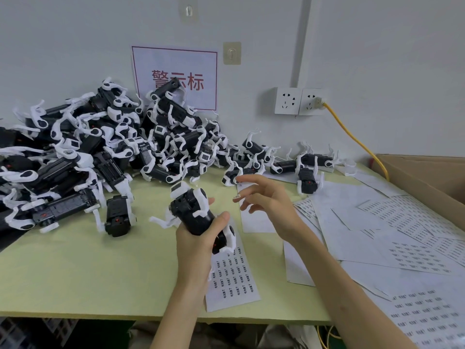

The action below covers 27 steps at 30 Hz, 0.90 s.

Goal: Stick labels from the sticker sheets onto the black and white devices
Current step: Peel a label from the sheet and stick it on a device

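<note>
Head view: a large heap of black and white devices is piled left of and behind the held device; whether any carry labels cannot be told. The held device is wrapped firmly in the grip of the left hand, above the near sticker sheet. Right of it, the right hand is spread loosely, a small label stuck on a fingertip, not yet applied. Farther right, many sticker sheets are scattered, so much work is judged to remain.
</note>
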Tool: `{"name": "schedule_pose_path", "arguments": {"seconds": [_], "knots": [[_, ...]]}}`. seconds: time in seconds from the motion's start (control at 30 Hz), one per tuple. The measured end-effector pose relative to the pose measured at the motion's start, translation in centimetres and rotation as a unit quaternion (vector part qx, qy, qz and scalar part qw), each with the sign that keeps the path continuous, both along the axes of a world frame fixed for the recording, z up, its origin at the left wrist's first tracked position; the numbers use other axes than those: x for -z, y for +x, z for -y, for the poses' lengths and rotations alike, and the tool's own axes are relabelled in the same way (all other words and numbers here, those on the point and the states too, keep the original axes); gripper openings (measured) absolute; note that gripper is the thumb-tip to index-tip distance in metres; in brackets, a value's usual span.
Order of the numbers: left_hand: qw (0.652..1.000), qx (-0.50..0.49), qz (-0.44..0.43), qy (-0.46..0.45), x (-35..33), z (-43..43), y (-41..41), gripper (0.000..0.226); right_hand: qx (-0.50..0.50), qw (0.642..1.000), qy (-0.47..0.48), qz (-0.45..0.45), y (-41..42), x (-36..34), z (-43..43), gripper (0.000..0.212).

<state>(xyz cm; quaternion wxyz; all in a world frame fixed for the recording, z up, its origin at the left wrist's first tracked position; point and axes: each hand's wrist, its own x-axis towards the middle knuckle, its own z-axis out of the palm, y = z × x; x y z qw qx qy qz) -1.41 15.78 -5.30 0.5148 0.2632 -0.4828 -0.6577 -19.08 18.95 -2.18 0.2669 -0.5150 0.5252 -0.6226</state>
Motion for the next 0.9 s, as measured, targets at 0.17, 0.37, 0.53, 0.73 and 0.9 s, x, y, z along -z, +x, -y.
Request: {"name": "schedule_pose_path", "arguments": {"seconds": [0.17, 0.37, 0.53, 0.73, 0.9], "knots": [[0.996, 0.077, -0.04, 0.022, -0.23, 0.12, 0.02, 0.041, -0.021, 1.0, 0.008, -0.013, 0.09, 0.1, 0.09, 0.04], [0.99, 0.113, -0.082, 0.035, -0.19, 0.29, 0.02, 0.05, 0.01, 0.998, 0.003, -0.068, 0.33, 0.41, 0.2, 0.031], [0.988, 0.117, -0.087, 0.046, -0.19, 0.82, -0.08, 0.046, 0.014, 0.997, 0.005, -0.082, 0.37, 0.59, 0.32, 0.028], [0.989, 0.114, -0.088, 0.032, -0.15, 0.71, 0.0, 0.055, 0.039, 0.992, 0.02, -0.122, 0.32, 0.94, 0.59, 0.013], [0.991, 0.106, -0.082, 0.028, -0.08, 0.64, 0.12, 0.069, 0.056, 0.987, -0.013, -0.151, 0.66, 0.78, 0.53, 0.009]]}}
